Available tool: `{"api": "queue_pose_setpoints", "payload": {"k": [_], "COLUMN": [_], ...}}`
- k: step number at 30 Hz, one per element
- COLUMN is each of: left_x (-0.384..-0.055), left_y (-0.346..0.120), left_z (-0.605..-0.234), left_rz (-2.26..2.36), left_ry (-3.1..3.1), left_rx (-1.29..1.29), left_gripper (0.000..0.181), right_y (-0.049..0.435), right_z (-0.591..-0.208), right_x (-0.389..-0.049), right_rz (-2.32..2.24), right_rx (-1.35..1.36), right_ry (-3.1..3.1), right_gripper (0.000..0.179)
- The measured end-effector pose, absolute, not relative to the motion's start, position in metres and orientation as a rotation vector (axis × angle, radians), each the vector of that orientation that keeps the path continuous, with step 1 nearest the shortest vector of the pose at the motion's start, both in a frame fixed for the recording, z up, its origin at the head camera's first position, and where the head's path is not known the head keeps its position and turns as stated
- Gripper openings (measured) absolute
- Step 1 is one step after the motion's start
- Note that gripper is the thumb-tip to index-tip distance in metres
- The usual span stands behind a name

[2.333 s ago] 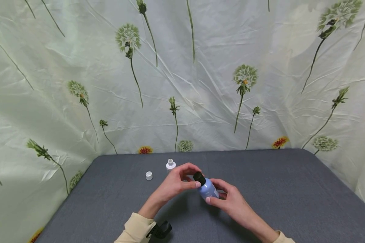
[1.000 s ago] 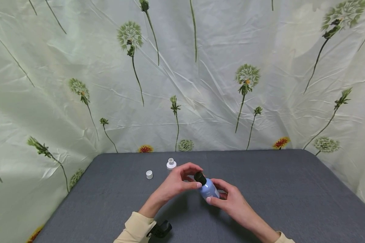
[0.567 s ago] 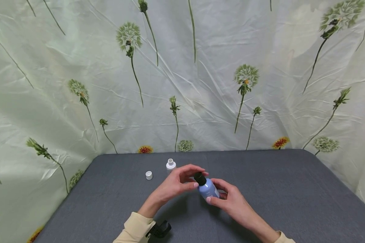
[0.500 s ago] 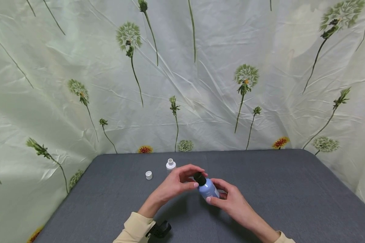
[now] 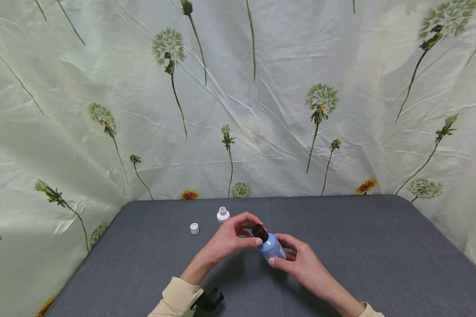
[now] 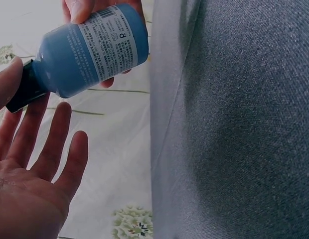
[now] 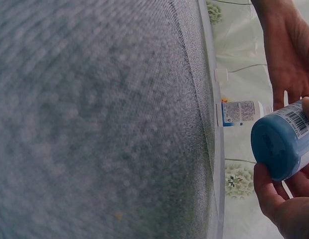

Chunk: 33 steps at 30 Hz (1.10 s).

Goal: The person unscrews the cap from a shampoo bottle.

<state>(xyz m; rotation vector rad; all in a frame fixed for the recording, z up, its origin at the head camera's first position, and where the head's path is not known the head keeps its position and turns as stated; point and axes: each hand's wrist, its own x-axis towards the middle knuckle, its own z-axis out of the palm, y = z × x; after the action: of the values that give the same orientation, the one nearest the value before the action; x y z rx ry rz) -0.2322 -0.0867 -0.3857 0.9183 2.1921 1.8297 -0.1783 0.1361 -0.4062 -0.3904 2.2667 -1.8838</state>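
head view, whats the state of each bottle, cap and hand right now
Blue bottle: capped, tilted, held off the table
Black cap: on the blue bottle's neck; how tight cannot be told
White bottle: uncapped, upright on the table
White cap: off its bottle, on the table, hollow side apparently up
Left hand: pinching the black cap
Right hand: gripping the blue bottle
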Motion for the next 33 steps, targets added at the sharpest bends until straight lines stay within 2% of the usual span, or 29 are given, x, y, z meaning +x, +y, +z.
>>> {"api": "queue_pose_setpoints", "payload": {"k": [12,20,25,33], "left_x": [-0.231,-0.220,-0.231,-0.233], "left_y": [-0.089,-0.089,-0.090,-0.090], "left_z": [-0.383,-0.366,-0.382,-0.387], "left_rz": [1.782,1.784,1.792,1.788], "left_ry": [2.159,2.083,2.065,2.148], "left_rx": [0.973,1.063,1.057,0.972], "left_gripper": [0.041,0.036,0.038,0.033], "right_y": [0.137,0.137,0.138,0.138], "right_z": [-0.407,-0.406,-0.407,-0.407], "right_x": [-0.180,-0.180,-0.180,-0.180], "right_rz": [-1.869,-1.877,-1.878,-1.891], "right_rx": [-0.383,-0.388,-0.390,-0.402], "right_ry": [2.275,2.275,2.268,2.240], "right_gripper": [0.059,0.059,0.060,0.060]}}
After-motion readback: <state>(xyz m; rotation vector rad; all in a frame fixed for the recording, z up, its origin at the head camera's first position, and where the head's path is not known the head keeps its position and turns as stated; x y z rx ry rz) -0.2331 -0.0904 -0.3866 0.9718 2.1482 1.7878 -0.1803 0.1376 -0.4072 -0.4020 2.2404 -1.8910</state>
